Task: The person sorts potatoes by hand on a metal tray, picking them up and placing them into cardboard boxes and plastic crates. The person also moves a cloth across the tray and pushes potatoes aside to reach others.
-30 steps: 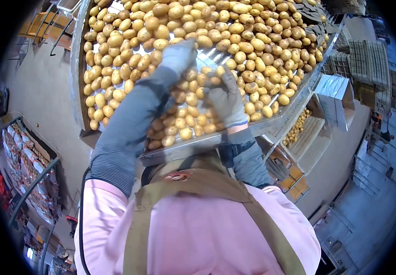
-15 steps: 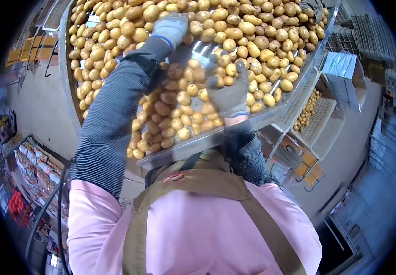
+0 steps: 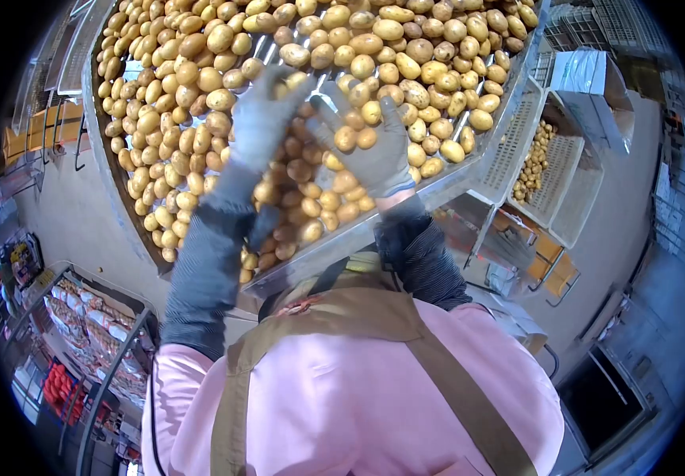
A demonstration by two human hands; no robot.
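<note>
My left hand, in a grey glove, is blurred above the potatoes, its fingers bent and apart with no potato seen between them. To its right my right hand lies palm up in a grey glove, its thumb out to the right. It cradles several potatoes in the palm and against the fingers. Under both hands spreads a layer of loose yellow potatoes on the metal sorting table. Between the hands, part of the layer is in shadow. Metal rollers show through a gap beyond my left hand.
A plastic crate holding small potatoes stands beyond the table's right edge. Behind it is a box lined with clear plastic. Filled net bags are stacked at the lower left beside a metal rail.
My left hand has drawn back toward my body and moved left. My right hand stays palm up with potatoes, slightly left and lower. The whole view has shifted a little.
</note>
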